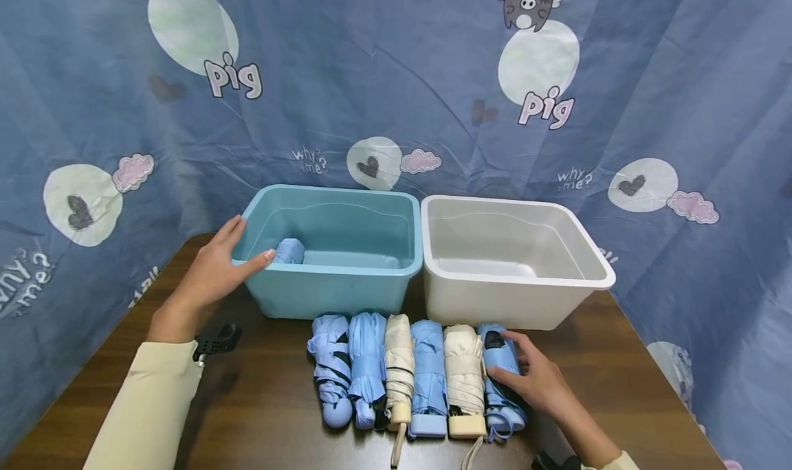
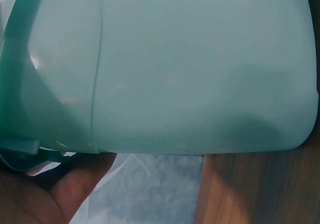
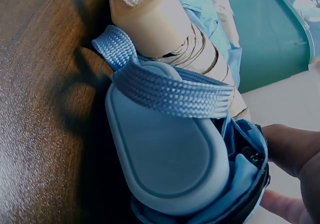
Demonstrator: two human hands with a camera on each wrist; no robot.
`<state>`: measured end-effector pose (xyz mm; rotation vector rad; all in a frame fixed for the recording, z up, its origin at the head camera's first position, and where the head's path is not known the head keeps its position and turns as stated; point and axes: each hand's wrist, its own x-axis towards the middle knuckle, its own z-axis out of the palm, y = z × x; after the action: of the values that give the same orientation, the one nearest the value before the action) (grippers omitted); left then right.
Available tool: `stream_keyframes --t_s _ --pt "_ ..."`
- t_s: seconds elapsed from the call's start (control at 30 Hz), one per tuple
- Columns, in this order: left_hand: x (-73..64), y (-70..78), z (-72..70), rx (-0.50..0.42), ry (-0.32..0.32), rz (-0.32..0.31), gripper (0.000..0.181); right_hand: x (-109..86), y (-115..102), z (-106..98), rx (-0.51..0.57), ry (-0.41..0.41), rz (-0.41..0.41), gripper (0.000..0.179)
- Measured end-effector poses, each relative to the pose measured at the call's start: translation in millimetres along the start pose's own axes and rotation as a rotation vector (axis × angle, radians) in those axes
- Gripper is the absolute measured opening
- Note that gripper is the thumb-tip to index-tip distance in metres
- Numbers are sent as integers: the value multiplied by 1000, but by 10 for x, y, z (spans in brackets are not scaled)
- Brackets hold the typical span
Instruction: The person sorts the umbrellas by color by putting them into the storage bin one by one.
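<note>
Six folded umbrellas lie side by side in front of two bins, some blue, some cream. My right hand (image 1: 538, 381) holds the rightmost blue umbrella (image 1: 504, 405), thumb across it and fingers near its far end. In the right wrist view, its flat oval handle end (image 3: 165, 139) and woven strap (image 3: 165, 91) face the camera. My left hand (image 1: 213, 271) rests on the near left corner of the teal bin (image 1: 346, 295), with its thumb over the front rim and its fingers extended along the side. A blue rolled bundle (image 1: 289, 251) inside that bin is partly hidden.
A white bin (image 1: 513, 305) stands right beside the teal one. The row includes a cream umbrella (image 1: 465, 374) next to the held one and a striped blue umbrella (image 1: 331, 370) at its left end. Behind the wooden table (image 1: 272, 401) hangs a blue printed cloth (image 1: 396, 64).
</note>
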<state>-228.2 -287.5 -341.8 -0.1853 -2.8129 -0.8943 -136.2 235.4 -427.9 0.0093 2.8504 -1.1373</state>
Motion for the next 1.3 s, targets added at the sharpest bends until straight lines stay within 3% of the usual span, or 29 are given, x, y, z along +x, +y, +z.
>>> stream_keyframes --t_s 0.47,0.93,1.3 --pt "-28 -24 45 -8 -9 3 98 -28 69 20 45 -4 32 69" --pt "-43 3 17 -11 -4 5 98 -91 52 -8 215 18 50 66" --pt "-27 1 0 -7 16 10 99 -141 -64 -95 257 34 8 66"
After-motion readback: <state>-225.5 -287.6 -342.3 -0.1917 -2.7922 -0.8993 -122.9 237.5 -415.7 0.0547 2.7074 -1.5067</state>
